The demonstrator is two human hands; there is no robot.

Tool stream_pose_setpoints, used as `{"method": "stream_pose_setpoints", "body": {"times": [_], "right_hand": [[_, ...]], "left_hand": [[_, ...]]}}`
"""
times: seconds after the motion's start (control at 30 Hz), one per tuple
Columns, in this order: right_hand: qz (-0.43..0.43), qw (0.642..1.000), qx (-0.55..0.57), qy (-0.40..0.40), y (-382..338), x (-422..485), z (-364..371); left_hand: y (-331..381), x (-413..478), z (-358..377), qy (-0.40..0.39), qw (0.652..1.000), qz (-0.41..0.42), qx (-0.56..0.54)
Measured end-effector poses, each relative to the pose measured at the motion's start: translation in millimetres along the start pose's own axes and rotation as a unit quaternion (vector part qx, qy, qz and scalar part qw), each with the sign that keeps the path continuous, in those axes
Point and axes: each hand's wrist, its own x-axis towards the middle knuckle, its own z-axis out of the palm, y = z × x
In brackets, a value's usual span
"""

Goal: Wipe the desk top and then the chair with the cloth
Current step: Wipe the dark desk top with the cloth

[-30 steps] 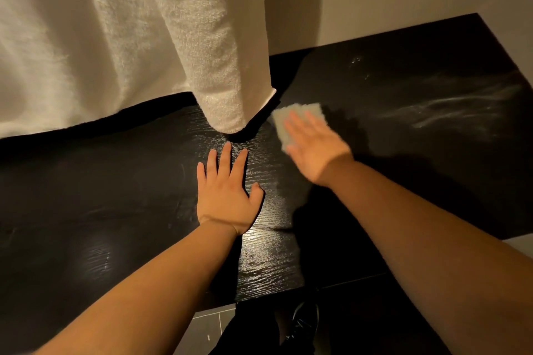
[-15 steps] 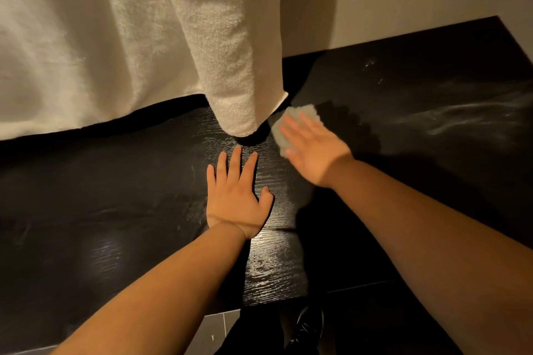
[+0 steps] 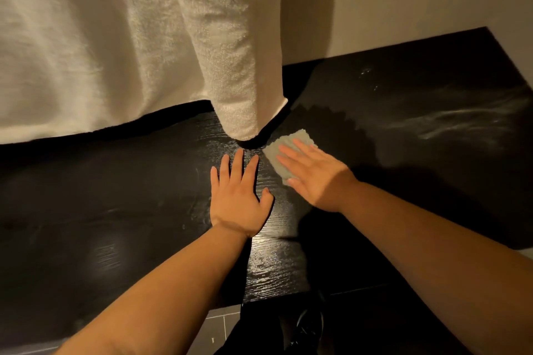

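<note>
Right hand (image 3: pixel 314 176) lies flat with straight fingers on a small pale grey-green folded cloth (image 3: pixel 288 141) and presses it onto the desk; it does not grip it. Just beside it, the left hand (image 3: pixel 238 202) rests open and flat on the bare surface and holds nothing, I think as a support.

Both are on the black wood-grain desk top (image 3: pixel 115 210), near its back edge. The hem of the cream textured curtain (image 3: pixel 115 37) hangs down just beside the cloth.

To do this step well, I would hold the palm flat so that the pressure is even, and go in long strokes that overlap. The pale dusty streaks (image 3: pixel 461 121) on the right part of the desk look not yet wiped, so the cloth should go there. The curtain fold should be moved aside first, otherwise the strip under it stays dirty.

Most of the cloth is hidden under the palm, so its full size is unclear. The curtain covers the back of the desk on the left. The chair is not in view. Below the front edge is something dark, maybe a shoe, but it is too dim to tell.
</note>
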Motion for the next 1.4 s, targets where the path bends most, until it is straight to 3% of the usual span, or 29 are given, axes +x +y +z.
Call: {"method": "stream_pose_setpoints", "body": {"times": [0.13,0.2,0.27,0.33,0.47,0.53,0.63,0.73,0.87,0.97,1.03,1.17,1.23,1.33,1.4], "right_hand": [[0.194,0.980,0.031,0.014,41.3,23.9,-23.2],[0.239,0.970,0.034,0.031,35.4,26.4,-24.3],[0.216,0.975,0.030,0.044,12.7,19.6,-15.1],[0.136,0.989,0.019,0.046,-6.7,5.8,0.2],[0.036,0.998,0.038,0.020,14.0,-4.6,-1.6],[0.067,0.997,0.022,0.027,39.7,8.4,-14.1],[0.185,0.982,0.017,0.046,77.9,41.0,-29.5],[0.248,0.966,0.033,0.069,79.1,66.3,-33.6],[0.071,0.996,0.012,0.047,46.6,58.1,-20.0],[-0.015,0.999,-0.014,0.035,73.3,58.1,-29.9],[0.013,0.995,-0.057,0.086,108.1,70.8,-38.0],[0.239,0.967,0.024,0.081,128.1,96.3,-49.1],[0.217,0.972,0.014,0.086,102.7,99.6,-46.4],[0.072,0.995,0.002,0.075,65.1,89.5,-35.2],[0.021,0.999,0.015,0.048,66.6,81.9,-33.2]], "left_hand": [[4.8,-0.8,-3.4,-0.018,1.000,-0.018,-0.009],[12.9,1.9,-4.6,-0.002,0.999,-0.042,-0.028],[22.8,11.8,-5.6,0.003,0.999,-0.028,-0.034],[31.2,29.8,-5.5,-0.008,0.999,0.031,-0.024],[37.4,68.9,-7.8,-0.016,0.997,0.071,-0.012],[36.7,81.9,-6.7,-0.017,0.998,0.050,-0.030],[35.6,89.0,-4.3,-0.016,0.998,0.029,-0.053],[35.8,91.4,-3.2,-0.044,0.997,0.026,-0.050],[38.4,92.9,-7.3,-0.075,0.996,0.012,-0.037],[39.1,92.8,-8.3,-0.091,0.995,0.011,-0.024],[38.5,92.7,-7.9,-0.093,0.995,0.012,-0.026],[38.0,94.6,-9.6,-0.092,0.995,0.009,-0.027],[39.3,95.5,-10.2,-0.090,0.996,0.008,-0.025],[42.2,96.0,-13.0,-0.093,0.996,0.006,-0.012],[41.8,95.5,-13.0,-0.096,0.995,0.006,-0.006]]}}
